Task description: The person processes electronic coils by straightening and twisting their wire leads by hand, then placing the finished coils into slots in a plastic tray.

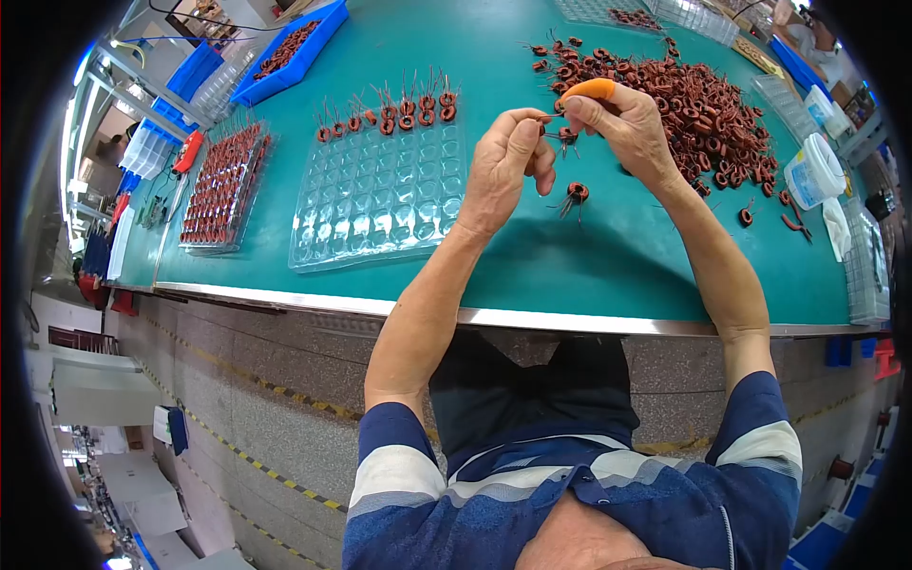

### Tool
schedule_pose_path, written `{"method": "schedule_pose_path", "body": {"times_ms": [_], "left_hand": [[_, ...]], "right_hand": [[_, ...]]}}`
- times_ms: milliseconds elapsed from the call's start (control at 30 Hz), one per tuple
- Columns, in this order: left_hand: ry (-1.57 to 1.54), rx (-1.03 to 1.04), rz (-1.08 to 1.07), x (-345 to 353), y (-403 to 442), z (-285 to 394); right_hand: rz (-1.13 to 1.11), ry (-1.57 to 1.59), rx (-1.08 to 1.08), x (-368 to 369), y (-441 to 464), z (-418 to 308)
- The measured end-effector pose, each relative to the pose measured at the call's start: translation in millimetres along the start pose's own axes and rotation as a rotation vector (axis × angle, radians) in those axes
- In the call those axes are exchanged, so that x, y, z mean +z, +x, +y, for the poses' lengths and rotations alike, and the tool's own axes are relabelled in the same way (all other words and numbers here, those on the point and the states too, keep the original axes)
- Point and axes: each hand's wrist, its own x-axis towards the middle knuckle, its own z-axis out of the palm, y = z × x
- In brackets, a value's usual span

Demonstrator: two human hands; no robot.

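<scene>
My left hand (508,171) is closed on a small copper-wound ring coil (542,121), mostly hidden by the fingertips. My right hand (627,128), with an orange finger cot (591,89) on one finger, pinches at the coil's thin wire lead; the exact grip is hard to make out. Just below the hands, a loose coil (577,192) lies on the green table, and another coil (567,136) sits between them. To the left is a clear plastic tray (375,204) with round pockets; coils with upright leads fill part of its far rows.
A big heap of coils (703,123) spreads right of my hands. Filled trays (224,190) are stacked at the left, near a blue bin (323,33) of coils. A white tub (814,173) and cutters (796,224) lie at the right. The table's metal edge (589,323) runs in front of me.
</scene>
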Motion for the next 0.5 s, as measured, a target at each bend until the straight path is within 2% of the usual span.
{"method": "schedule_pose_path", "body": {"times_ms": [67, 200, 300, 400, 500], "left_hand": [[0.029, -0.041, 0.017, 0.3, -1.0, 1.3], [0.248, 0.12, 0.039, -0.4, 3.3, -8.2], [0.302, 0.123, 0.045, 2.6, 2.1, -3.8], [0.226, 0.088, 0.06, 0.3, 2.2, -5.2], [0.095, 0.067, 0.116, 5.5, 0.6, -8.5]], "right_hand": [[-0.024, 0.093, 0.078, 0.1, 1.7, 2.1], [-0.033, 0.211, 0.253, 0.8, 1.6, -1.9], [-0.02, 0.245, 0.272, 6.2, -0.3, -4.4], [-0.018, 0.186, 0.147, 10.3, -3.1, -10.0], [0.104, -0.187, -0.053, 20.3, -8.8, -22.2]]}}
